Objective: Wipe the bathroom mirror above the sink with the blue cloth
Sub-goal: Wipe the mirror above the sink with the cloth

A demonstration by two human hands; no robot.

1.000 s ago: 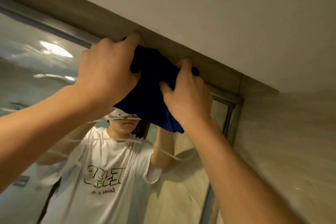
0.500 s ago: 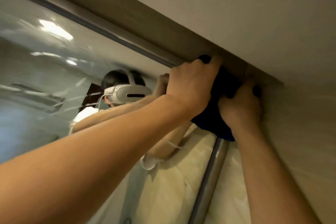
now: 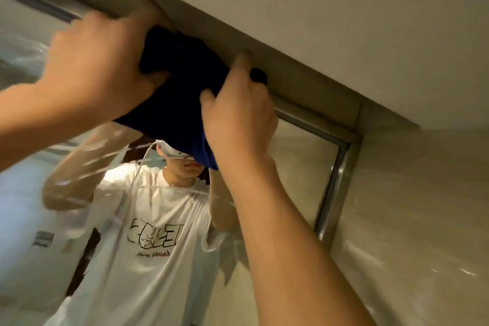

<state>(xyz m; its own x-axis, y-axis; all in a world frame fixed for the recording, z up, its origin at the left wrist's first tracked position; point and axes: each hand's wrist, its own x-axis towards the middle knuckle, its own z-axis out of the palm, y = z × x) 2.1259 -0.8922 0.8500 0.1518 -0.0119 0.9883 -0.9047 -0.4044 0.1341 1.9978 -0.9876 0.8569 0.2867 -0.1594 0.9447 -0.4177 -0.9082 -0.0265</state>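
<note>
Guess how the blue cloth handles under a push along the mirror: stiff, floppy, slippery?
Likely floppy: the blue cloth bunches into folds between the left hand and right hand, and its lower edge droops. Probably light, since fingers alone pin it up. It may slide easily on the mirror, whose glass looks smooth and streaked.

**Warm, dim light with motion blur**

Soft yellowish indoor light. The left hand [image 3: 100,66] is smeared by motion blur. The mirror [image 3: 299,167] below it shows pale streaks and a hazy reflection. The cloth [image 3: 180,92] reads almost black in shadow. Straight edges bow toward the corners.
</note>
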